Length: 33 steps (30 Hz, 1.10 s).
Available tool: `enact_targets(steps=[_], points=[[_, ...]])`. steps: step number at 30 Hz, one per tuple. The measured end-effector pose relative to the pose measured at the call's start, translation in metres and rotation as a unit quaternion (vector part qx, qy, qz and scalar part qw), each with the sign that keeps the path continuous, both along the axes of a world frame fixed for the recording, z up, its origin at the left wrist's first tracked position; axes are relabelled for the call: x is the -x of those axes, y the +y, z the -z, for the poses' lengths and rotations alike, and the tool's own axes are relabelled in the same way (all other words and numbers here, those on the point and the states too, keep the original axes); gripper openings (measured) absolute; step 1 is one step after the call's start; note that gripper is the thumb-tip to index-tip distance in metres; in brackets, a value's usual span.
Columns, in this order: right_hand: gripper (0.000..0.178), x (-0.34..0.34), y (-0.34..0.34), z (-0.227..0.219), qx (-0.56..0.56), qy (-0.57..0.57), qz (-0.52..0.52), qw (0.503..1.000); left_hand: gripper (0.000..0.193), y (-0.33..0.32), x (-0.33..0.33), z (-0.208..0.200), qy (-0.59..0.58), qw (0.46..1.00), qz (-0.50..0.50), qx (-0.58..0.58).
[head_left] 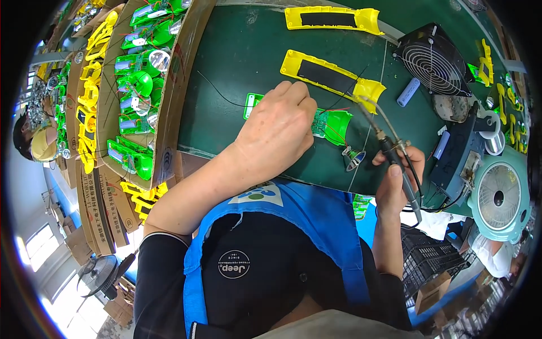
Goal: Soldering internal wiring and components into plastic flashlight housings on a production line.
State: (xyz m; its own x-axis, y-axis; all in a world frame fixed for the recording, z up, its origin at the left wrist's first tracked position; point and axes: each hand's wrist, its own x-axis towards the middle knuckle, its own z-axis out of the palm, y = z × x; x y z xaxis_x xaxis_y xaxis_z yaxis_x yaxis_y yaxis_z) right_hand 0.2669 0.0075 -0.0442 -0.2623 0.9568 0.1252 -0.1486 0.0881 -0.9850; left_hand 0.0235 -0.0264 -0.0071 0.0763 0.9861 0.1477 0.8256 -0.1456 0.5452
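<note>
A green lamp housing (337,127) with a circuit board lies on the dark green table, and a small round reflector (354,160) hangs off its right end by wires. My left hand (278,121) rests over the middle of the housing with its fingers curled closed, hiding what they hold. Thin black wires stick out on both sides of it. My right hand (398,178) grips a soldering iron (392,155) with a thin feed tube, its tip up near a yellow shell (333,79) with a dark panel. A second such yellow shell (332,20) lies farther back.
At left, a cardboard box (183,73) holds several green housings, with yellow frames (89,107) beyond. To the right are a blue battery cell (409,92), a black fan (435,61), a dark soldering station (458,158), a wire spool (495,143) and a teal fan (499,198).
</note>
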Motion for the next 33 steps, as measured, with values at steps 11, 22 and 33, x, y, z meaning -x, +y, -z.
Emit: enact_targets(steps=[11, 22, 33], points=[[0.033, 0.012, 0.028, -0.005, -0.054, -0.029, 0.013, 0.998, 0.015, 0.001, 0.002, -0.001, -0.006, 1.000, 0.000, 0.009], [0.031, 0.037, 0.042, -0.011, -0.089, -0.091, 0.005, 0.992, 0.015, -0.017, 0.019, -0.013, -0.007, 0.997, 0.003, 0.076], [0.025, 0.052, 0.058, 0.011, -0.157, -0.183, -0.053, 0.969, 0.009, 0.037, 0.009, 0.007, -0.414, 0.900, -0.012, 0.138]])
